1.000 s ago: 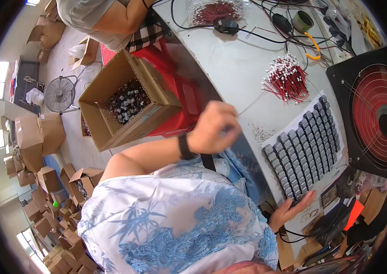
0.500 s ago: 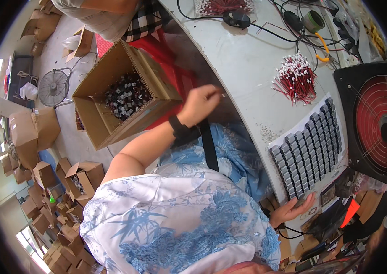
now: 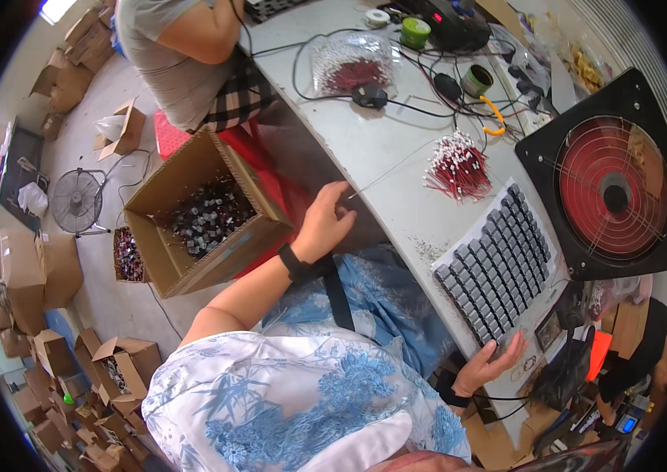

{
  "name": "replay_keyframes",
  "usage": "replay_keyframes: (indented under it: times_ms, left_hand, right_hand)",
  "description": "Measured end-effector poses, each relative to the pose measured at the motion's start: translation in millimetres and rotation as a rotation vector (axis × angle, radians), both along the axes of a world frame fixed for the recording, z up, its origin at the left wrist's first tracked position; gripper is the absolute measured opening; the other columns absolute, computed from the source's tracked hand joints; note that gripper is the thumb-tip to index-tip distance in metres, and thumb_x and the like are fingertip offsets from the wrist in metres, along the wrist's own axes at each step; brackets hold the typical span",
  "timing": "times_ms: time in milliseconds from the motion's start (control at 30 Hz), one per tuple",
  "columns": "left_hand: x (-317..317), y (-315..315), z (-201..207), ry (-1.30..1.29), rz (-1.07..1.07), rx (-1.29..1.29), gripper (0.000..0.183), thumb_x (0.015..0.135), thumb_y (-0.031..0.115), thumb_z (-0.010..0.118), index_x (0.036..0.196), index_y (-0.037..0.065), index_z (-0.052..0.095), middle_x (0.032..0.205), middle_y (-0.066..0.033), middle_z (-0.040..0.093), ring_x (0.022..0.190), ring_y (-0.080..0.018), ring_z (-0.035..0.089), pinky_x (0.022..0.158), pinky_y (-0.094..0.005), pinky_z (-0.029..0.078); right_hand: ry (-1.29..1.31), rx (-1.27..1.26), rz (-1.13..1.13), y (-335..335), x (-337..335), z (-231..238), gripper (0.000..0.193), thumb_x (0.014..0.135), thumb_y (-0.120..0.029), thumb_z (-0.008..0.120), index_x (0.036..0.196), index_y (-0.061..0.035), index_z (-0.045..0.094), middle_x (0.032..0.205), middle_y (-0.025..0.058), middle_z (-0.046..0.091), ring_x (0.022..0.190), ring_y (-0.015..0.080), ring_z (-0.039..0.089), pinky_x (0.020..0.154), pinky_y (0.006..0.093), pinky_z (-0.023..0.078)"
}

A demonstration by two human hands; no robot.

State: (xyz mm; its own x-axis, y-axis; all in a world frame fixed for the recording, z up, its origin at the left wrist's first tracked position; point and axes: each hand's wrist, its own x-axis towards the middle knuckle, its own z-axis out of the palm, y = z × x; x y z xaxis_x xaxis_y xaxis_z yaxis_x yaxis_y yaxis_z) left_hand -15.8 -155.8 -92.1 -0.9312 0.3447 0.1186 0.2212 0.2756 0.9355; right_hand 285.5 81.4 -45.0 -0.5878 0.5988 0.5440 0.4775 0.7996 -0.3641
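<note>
My left hand [image 3: 324,223] is curled at the table's left edge, beside the open carton. A fine grey wire [image 3: 396,171] runs from its fingertips toward a bunch of red leads with white ends [image 3: 457,167] on the table; the grip itself is hard to make out. My right hand [image 3: 491,366] is open, fingers spread, at the near corner of a block of small grey-and-black parts [image 3: 497,263]. These parts stand in close rows on a white sheet [image 3: 511,189]. Nothing shows in the right hand.
A large cardboard carton [image 3: 270,206] of small dark parts stands at the left. A black square fan with red blades [image 3: 602,185] borders the block. Cables and a bag of red leads [image 3: 353,67] lie farther back. Another person [image 3: 192,55] sits at the far left.
The whole view has shifted, showing more of the far table. My left hand's fingers have changed pose near the table edge. My right hand stays by the block's near corner.
</note>
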Motion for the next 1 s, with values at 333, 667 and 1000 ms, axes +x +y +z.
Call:
replay_keyframes:
  times_ms: [333,667,1000]
  left_hand:
    - [17.3,-20.4,24.1,-0.036,-0.015,0.062,0.061,0.078,0.001,0.066,0.134,0.002,0.043,0.124,-0.0133,0.047,0.077,-0.0146,0.058,0.071,-0.0264,0.050]
    - [66.8,13.7,63.6,0.570,-0.442,0.090,0.035,0.077,-0.007,0.062,0.111,0.002,0.058,0.096,-0.0133,0.061,0.076,-0.0238,0.058,0.063,-0.0321,0.047]
    - [96.1,54.5,-4.2,0.456,-1.405,-0.590,0.028,0.079,0.017,0.064,0.103,0.003,0.063,0.090,-0.0172,0.065,0.084,-0.0358,0.062,0.074,-0.0447,0.049]
  right_hand:
    - [0.108,0.040,0.000,2.0,-4.1,-5.9,0.045,0.096,-0.021,0.049,0.135,0.0000,0.042,0.139,0.0184,0.042,0.132,0.0397,0.032,0.109,0.0521,0.024]
    - [0.204,-0.039,-0.030,2.1,-1.1,0.1,0.043,0.084,-0.011,0.060,0.125,0.0000,0.051,0.126,0.0186,0.053,0.122,0.0367,0.046,0.107,0.0441,0.032]
    - [0.114,-0.040,-0.113,-6.4,3.4,14.5,0.050,0.088,-0.024,0.061,0.133,-0.0081,0.046,0.136,0.0119,0.046,0.132,0.0345,0.036,0.107,0.0442,0.033]
